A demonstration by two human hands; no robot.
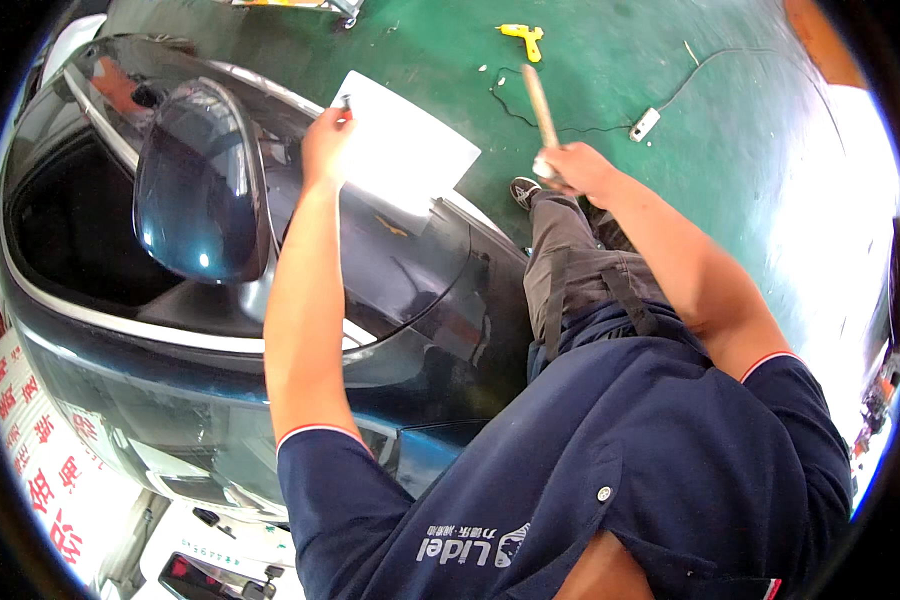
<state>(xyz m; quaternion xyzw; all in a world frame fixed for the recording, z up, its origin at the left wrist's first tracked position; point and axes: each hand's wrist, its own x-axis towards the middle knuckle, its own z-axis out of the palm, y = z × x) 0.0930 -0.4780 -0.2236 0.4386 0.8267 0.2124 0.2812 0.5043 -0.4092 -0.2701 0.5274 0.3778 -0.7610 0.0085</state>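
My left hand (325, 150) reaches over the dark blue car (410, 270), near its side mirror (200, 185). Its fingers are closed on a small dark piece (346, 101), mostly hidden, so its kind is unclear. Right behind that hand is a bright white flat panel (420, 150), washed out by glare, above the car body. My right hand (582, 172) grips a pale wooden stick (540, 105) by its lower end, out over the green floor. The stick is tilted and slightly blurred; something whitish shows at the fingers.
A yellow glue gun (523, 42) lies on the green floor (610, 60). To its right is a white power strip (645, 124) with a trailing cable. My shoe (523, 193) stands beside the car. White sheets with red print (45, 470) cover the lower left.
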